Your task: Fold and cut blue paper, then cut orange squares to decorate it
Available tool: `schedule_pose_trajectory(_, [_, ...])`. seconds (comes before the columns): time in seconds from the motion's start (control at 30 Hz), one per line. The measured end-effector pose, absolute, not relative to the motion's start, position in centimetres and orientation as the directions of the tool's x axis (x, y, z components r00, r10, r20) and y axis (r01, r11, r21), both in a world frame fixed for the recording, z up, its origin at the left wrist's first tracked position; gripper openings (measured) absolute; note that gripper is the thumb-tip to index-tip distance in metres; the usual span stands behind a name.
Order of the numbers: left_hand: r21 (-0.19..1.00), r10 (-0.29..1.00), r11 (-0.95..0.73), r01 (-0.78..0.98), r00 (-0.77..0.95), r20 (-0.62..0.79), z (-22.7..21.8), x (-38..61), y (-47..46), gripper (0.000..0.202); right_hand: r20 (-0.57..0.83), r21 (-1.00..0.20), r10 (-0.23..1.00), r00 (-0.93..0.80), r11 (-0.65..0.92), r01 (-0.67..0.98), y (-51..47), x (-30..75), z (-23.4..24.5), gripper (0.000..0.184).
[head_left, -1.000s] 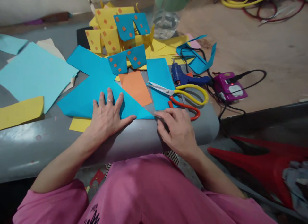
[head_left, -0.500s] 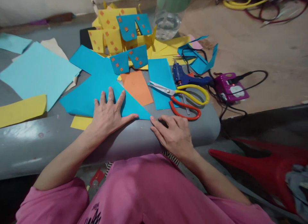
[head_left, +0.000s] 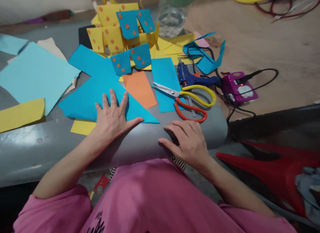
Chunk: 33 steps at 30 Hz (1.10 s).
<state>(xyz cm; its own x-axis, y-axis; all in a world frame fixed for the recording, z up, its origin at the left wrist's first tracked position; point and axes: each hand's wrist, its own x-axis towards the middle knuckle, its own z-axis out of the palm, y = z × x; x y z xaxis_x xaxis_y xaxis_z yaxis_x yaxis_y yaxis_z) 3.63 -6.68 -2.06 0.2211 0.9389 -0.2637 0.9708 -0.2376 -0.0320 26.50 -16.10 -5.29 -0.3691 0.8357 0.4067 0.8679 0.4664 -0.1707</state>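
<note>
My left hand (head_left: 111, 116) lies flat with fingers spread on a folded sheet of blue paper (head_left: 82, 96), pressing it to the grey table. The sheet's pointed corner reaches to the right, past my thumb. My right hand (head_left: 186, 139) rests on the table's rounded front edge, apart from that corner, its fingers loosely bent and holding nothing. Just beyond it lie scissors (head_left: 177, 93) with one yellow and one red handle, partly over a blue paper rectangle (head_left: 163, 76). An orange paper piece (head_left: 140, 87) sits between the two blue pieces.
Behind stand yellow and blue paper shapes with orange squares (head_left: 115, 39). To the right are a blue glue gun (head_left: 192, 77), a purple power socket (head_left: 237, 89) with black cords, and a red chair (head_left: 270, 176). Light blue sheets (head_left: 37, 72) and a yellow strip (head_left: 22, 114) lie left.
My right hand has drawn away from the blue sheet's corner, moving slightly right, thumb and fingers farther apart. My left hand stays on the sheet. The view has shifted a little.
</note>
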Motion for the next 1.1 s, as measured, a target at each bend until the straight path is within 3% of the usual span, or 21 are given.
schedule_pose_trajectory(0.13, [-0.017,0.94,-0.234,0.972,0.221,-0.26,-2.0,3.6,-6.5,0.107,0.382,-0.102,0.837,-0.392,0.46,0.882,-14.9,25.3,-5.5,0.055])
schedule_pose_trajectory(0.4, [0.062,0.965,-0.141,0.988,0.151,-0.214,-2.4,5.7,-6.8,0.114,0.419,0.088,0.739,-0.528,0.546,0.833,-13.8,25.0,-6.0,0.044])
schedule_pose_trajectory(0.6, [0.122,0.974,-0.187,0.975,0.2,-0.107,-4.8,7.7,-8.2,0.085,0.443,0.191,0.694,-0.567,0.545,0.816,-13.3,24.9,-6.0,0.039])
schedule_pose_trajectory(1.1, [0.207,0.957,-0.086,0.975,0.139,-0.254,-4.2,0.1,-6.9,0.088,0.443,0.246,0.654,-0.614,0.57,0.784,-13.0,24.9,-5.4,0.041])
